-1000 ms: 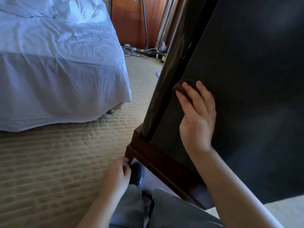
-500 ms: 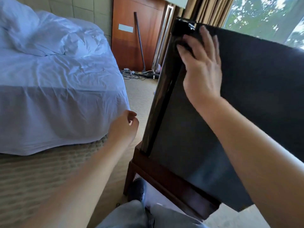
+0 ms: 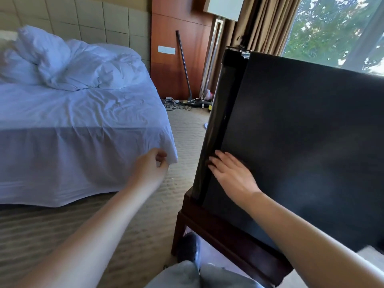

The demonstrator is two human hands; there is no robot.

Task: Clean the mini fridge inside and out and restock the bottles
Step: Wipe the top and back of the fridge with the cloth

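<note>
Sliding down from the top corner, my right hand (image 3: pixel 234 175) is now pressing flat, fingers straight, low on the side of the mini fridge (image 3: pixel 301 142), which is sitting on a wooden stand (image 3: pixel 228 235). I am judging the outside wipe partway done. My left hand (image 3: pixel 149 166) is hanging loosely curled, holding nothing, near the bed (image 3: pixel 72 142). Something dark is hiding under the right fingertips; cloth or shadow, I cannot tell. No bottles are showing.

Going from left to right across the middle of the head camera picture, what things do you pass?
You pass the bed → left hand → right hand → black fridge.
</note>
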